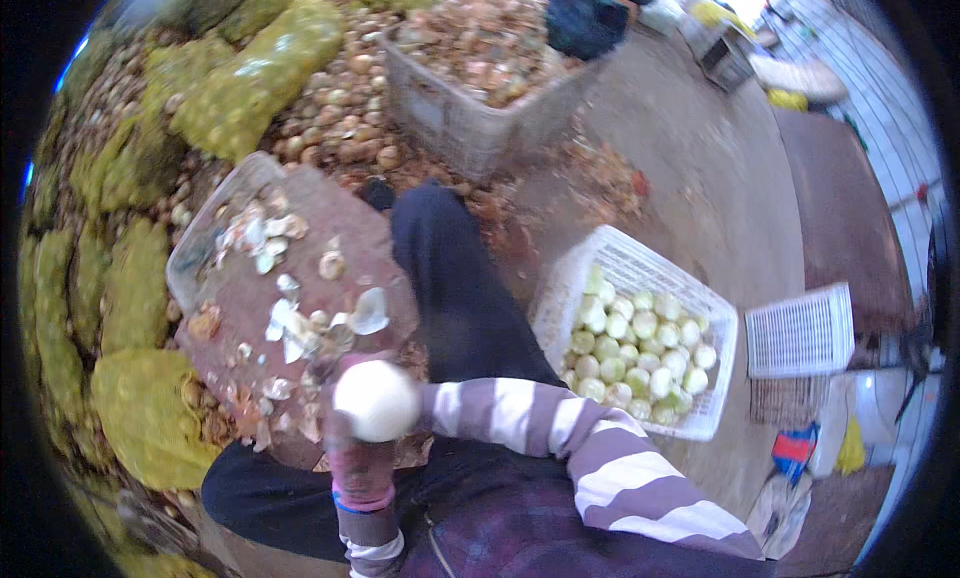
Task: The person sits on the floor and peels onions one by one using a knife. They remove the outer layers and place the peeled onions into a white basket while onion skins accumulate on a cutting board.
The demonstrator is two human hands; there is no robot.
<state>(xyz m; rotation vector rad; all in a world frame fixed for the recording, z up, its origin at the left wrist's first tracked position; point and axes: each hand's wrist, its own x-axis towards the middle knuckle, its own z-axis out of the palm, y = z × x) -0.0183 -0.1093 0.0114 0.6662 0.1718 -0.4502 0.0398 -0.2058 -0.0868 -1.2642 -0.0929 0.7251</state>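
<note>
A white peeled onion (377, 402), blurred, is held up over my lap. My left hand (360, 465), in a pink glove, grips it from below. My right arm in a striped sleeve reaches to the onion's right side, but the onion hides most of that hand, and whatever it holds cannot be made out. Just beyond lies a reddish-brown board (352, 225) resting on a plastic crate (184, 240). White onion layers (289, 327) and papery scraps are scattered over it, along with a small unpeeled onion (331, 264).
To my right, a white crate (637, 252) holds peeled onions (645, 353). A large crate (442, 132) of onion skins (480, 38) stands ahead, near a person's dark-clothed part (589, 15). Loose onions (337, 105) and yellow mesh sacks (255, 75) crowd the left. Another white basket (799, 330) stands far right.
</note>
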